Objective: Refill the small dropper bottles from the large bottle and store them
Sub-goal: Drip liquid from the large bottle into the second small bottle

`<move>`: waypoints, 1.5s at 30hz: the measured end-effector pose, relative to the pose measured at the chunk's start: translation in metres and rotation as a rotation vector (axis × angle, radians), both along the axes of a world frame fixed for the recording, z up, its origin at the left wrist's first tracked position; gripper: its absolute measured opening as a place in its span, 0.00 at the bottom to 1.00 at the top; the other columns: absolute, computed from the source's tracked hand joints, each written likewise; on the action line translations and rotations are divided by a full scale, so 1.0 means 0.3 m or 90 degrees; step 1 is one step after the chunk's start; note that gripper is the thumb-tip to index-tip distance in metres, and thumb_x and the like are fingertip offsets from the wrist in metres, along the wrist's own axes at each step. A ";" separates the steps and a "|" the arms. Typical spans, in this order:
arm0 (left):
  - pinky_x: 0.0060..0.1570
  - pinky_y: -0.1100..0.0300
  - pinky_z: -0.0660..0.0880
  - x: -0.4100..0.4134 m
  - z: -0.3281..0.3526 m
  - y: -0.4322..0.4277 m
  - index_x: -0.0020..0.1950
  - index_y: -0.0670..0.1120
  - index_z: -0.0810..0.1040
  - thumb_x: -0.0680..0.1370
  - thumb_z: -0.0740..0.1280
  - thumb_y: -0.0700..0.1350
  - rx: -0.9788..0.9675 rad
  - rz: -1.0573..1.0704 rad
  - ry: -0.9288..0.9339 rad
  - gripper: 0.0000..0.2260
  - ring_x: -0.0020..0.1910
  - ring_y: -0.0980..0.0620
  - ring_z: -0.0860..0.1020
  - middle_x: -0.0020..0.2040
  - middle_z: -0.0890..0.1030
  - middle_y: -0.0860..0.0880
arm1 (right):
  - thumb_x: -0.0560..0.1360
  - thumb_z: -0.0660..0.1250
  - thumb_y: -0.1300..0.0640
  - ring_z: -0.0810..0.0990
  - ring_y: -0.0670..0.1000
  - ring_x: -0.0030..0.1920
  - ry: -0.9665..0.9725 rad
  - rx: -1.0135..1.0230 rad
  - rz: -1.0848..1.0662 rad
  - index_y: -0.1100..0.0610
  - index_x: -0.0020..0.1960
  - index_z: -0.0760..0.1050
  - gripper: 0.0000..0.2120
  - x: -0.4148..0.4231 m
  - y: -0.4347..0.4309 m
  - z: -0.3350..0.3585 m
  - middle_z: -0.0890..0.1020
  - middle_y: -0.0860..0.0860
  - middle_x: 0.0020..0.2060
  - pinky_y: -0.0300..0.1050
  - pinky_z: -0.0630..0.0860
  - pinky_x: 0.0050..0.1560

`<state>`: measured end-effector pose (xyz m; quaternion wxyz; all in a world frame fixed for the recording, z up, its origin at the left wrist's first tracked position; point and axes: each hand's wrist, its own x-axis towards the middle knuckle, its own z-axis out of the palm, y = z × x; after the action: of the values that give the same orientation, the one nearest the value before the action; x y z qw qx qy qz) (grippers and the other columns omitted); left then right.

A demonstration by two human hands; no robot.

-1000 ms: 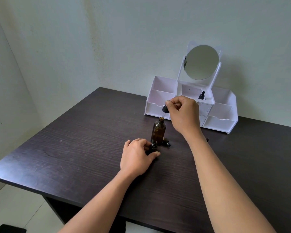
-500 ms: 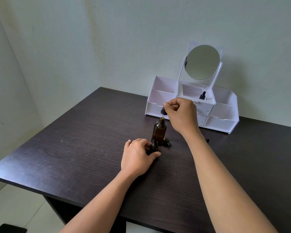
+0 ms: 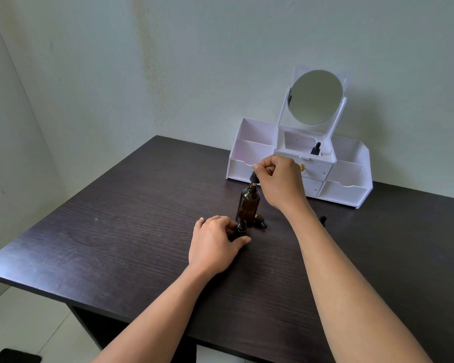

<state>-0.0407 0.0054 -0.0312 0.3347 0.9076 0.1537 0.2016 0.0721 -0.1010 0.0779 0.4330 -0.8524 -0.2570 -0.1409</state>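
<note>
The large amber bottle (image 3: 248, 205) stands upright and uncapped in the middle of the dark table (image 3: 121, 231). My right hand (image 3: 279, 182) pinches a black dropper cap (image 3: 254, 177) just above the bottle's mouth. In front of it, my left hand (image 3: 212, 244) holds a small open dropper bottle (image 3: 240, 227) on the table. A second dropper cap (image 3: 261, 221) lies beside the large bottle. Another small dropper bottle (image 3: 316, 149) stands in the middle compartment of the white organiser (image 3: 341, 189).
The organiser carries a round mirror (image 3: 315, 96) and stands against the back wall. A small black item (image 3: 323, 220) lies on the table right of my right forearm. The table's front edge runs near the bottom left, with floor tiles below.
My right hand has lowered the dropper cap from a little above the large bottle down to its mouth. My left hand has stayed on the small bottle.
</note>
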 end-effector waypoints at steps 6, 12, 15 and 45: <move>0.75 0.51 0.58 0.000 0.001 0.002 0.49 0.58 0.78 0.72 0.73 0.62 -0.001 0.001 0.006 0.12 0.52 0.60 0.77 0.47 0.79 0.61 | 0.77 0.71 0.53 0.78 0.43 0.34 0.024 0.012 0.002 0.55 0.44 0.80 0.07 -0.005 0.004 -0.009 0.79 0.46 0.31 0.38 0.75 0.39; 0.76 0.50 0.58 0.000 0.001 0.003 0.51 0.57 0.79 0.72 0.73 0.62 0.003 0.004 0.005 0.13 0.53 0.60 0.77 0.48 0.79 0.61 | 0.76 0.71 0.54 0.78 0.42 0.34 0.042 -0.009 0.005 0.57 0.47 0.82 0.06 -0.010 0.004 -0.020 0.80 0.45 0.31 0.39 0.74 0.40; 0.76 0.50 0.58 0.001 0.001 0.003 0.51 0.57 0.79 0.72 0.73 0.63 0.002 0.001 0.008 0.13 0.53 0.60 0.78 0.49 0.80 0.60 | 0.76 0.72 0.54 0.78 0.41 0.34 0.048 -0.018 0.009 0.57 0.47 0.82 0.05 -0.014 0.001 -0.022 0.80 0.45 0.32 0.36 0.73 0.39; 0.76 0.49 0.58 -0.001 0.004 0.004 0.50 0.58 0.78 0.73 0.73 0.63 -0.001 -0.005 0.014 0.12 0.53 0.60 0.77 0.48 0.78 0.61 | 0.73 0.75 0.53 0.79 0.43 0.33 0.076 -0.009 0.017 0.56 0.46 0.81 0.07 -0.022 -0.012 -0.017 0.80 0.47 0.31 0.36 0.75 0.38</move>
<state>-0.0411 0.0067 -0.0301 0.3343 0.9101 0.1540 0.1902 0.0654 -0.1046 0.0728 0.4432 -0.8589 -0.2432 -0.0820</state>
